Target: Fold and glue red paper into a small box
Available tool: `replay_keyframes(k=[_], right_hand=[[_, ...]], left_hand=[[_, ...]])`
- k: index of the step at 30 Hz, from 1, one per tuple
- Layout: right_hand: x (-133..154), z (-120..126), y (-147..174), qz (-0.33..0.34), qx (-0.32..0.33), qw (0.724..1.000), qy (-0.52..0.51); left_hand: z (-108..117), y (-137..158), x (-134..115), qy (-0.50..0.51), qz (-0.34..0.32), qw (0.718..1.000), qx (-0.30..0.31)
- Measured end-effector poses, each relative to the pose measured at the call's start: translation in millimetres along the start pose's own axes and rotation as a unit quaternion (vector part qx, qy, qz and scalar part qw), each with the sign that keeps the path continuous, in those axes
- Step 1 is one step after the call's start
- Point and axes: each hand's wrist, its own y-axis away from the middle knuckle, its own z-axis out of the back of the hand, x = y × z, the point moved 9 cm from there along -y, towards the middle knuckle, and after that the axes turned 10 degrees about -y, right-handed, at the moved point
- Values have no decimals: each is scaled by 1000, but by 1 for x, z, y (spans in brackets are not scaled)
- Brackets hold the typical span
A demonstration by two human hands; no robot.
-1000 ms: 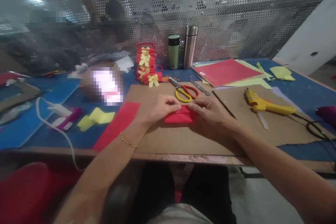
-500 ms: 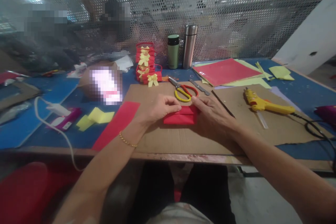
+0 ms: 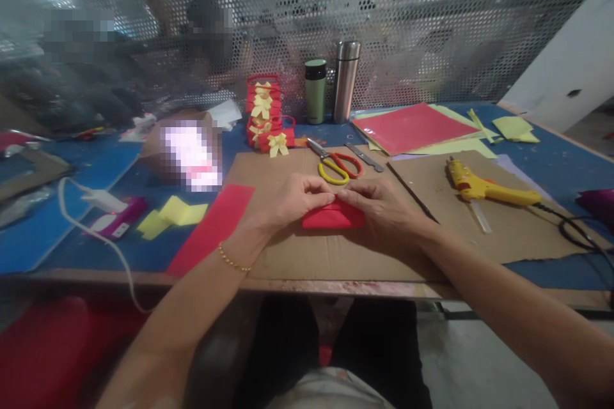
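A folded piece of red paper (image 3: 332,217) is pinched along its far edge by both hands, just above the cardboard sheet (image 3: 307,262). My left hand (image 3: 301,199) grips it from the left, thumb and fingers closed together. From the right, my right hand (image 3: 377,200) holds the same edge, its thumb close to the left fingertips. Fingers cover part of the fold. Beyond the hands lie scissors (image 3: 339,166) with one yellow and one red handle loop, and a grey metal blade (image 3: 365,158). A strip of red paper (image 3: 213,227) lies beside my left forearm.
A yellow glue gun (image 3: 489,192) with its cord lies on the right. Red paper bags with yellow bows (image 3: 263,116), a green tumbler (image 3: 315,92) and a steel flask (image 3: 346,83) stand behind. Paper sheets (image 3: 422,129), yellow pieces (image 3: 180,212) and a power strip (image 3: 115,220) lie around.
My right hand has moved left along the paper's far edge, bringing its thumb close to my left fingertips. The paper has shifted slightly right; both hands still hold it.
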Motion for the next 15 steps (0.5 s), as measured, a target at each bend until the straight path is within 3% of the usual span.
replay_keyframes(k=[5,11,15], right_hand=[[-2,0,0,7,-7,1000,-20],[-1,14,-1,18,-35,999,10],[6,16,-2,31,-29,998,43]], left_hand=[[0,-1,0,-11,-25,1000,-2],[0,2,4,-4,29,999,27],[5,2,1,3,25,1000,-3]])
